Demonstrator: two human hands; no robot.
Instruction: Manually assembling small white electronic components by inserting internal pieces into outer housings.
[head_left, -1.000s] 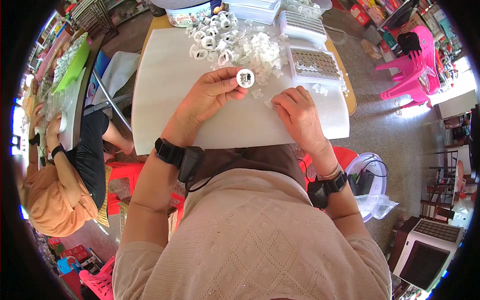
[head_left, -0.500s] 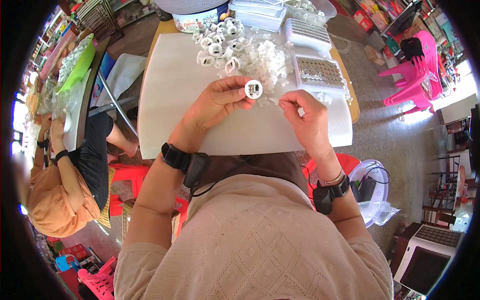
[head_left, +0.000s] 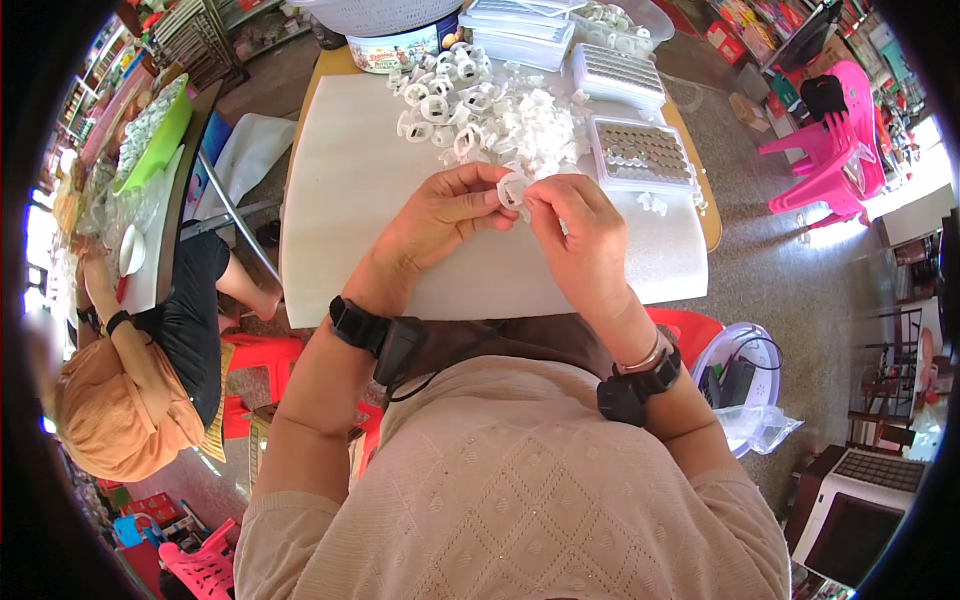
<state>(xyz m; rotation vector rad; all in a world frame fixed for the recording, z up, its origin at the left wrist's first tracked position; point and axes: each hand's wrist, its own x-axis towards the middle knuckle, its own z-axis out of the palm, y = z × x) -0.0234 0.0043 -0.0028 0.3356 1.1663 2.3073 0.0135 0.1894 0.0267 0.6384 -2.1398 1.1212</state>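
Between the thumb and fingers of my left hand [head_left: 440, 220] is a round white plastic part [head_left: 512, 190], held up over the table. My right hand [head_left: 580, 225] meets it from the right, its thumb and forefinger pinched together at the part's edge. Whatever those fingertips hold is hidden. Just beyond my hands lies a heap of small translucent white plastic pieces [head_left: 545, 130]. Left of that heap, similar round white parts [head_left: 435, 107] with dark insides are piled up.
A clear tray of small metallic discs [head_left: 640, 150] lies at the table's right, with stacked trays [head_left: 617, 77] behind it. A printed tub [head_left: 400, 50] stands at the back. On the left, another person [head_left: 130, 390] sits at a side table beside a green basin [head_left: 160, 140].
My right hand has moved left and its fingertips now meet the round part. That part has turned, so its dark inside no longer faces up.
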